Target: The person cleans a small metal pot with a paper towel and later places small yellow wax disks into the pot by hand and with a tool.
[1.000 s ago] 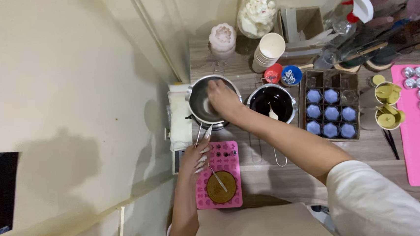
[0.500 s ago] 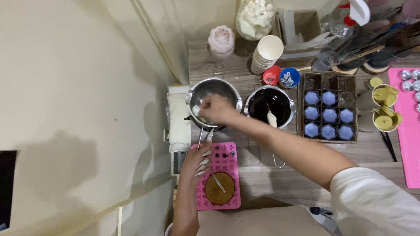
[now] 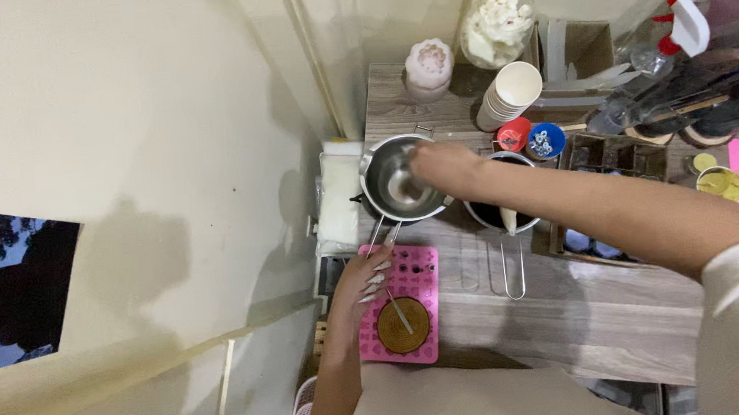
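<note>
The right arm is stretched across the wooden table [image 3: 568, 324]; the right hand [image 3: 443, 166] is held over the rim of the steel saucepan [image 3: 398, 182], its finger state blurred and not to be told; the left hand [image 3: 364, 279], fingers loosely spread, is rested on the pink mould [image 3: 421, 264] just below the saucepan's handle.

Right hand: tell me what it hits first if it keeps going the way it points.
The right hand points left over the steel saucepan, so it would probably meet the pan's far rim, then the cream wall behind. Its height above the pan is unclear.
</note>
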